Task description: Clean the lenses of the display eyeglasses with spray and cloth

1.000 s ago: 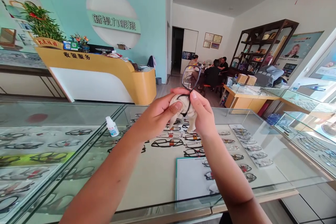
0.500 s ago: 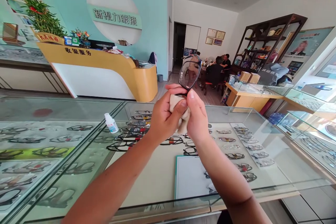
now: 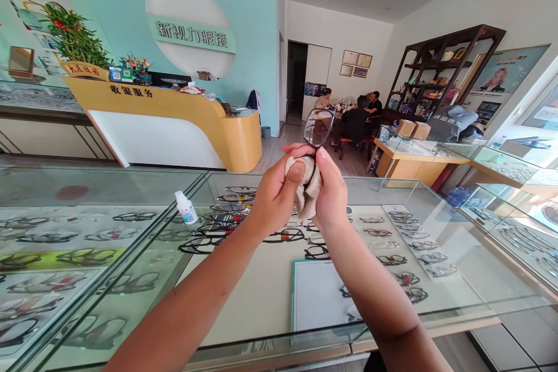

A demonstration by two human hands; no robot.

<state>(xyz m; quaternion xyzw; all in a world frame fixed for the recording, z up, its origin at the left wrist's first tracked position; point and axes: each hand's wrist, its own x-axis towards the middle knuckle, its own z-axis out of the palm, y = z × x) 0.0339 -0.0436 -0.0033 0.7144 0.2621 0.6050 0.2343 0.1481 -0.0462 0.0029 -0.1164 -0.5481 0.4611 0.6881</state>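
A pair of dark-framed eyeglasses [image 3: 319, 128] is held up on end above the glass display case, one lens rising clear over my fingers. My left hand [image 3: 279, 186] is closed around a cream cloth [image 3: 307, 195], its thumb pressing the cloth against the lower lens. With thumb and fingers, my right hand [image 3: 332, 189] grips the frame near the bridge; the cloth's loose end hangs between both palms. Cloth and fingers hide most of the lower lens.
Below my hands, the glass display case [image 3: 235, 308] holds rows of eyeglasses. A small white spray bottle [image 3: 186, 208] stands on its top to the left. Beyond are a yellow-and-white counter [image 3: 242, 142] and several people seated at a table.
My hands and the eyeglasses have shifted slightly right and down. The upper lens has turned a little, and my left thumb and the cloth have moved over the lower lens.
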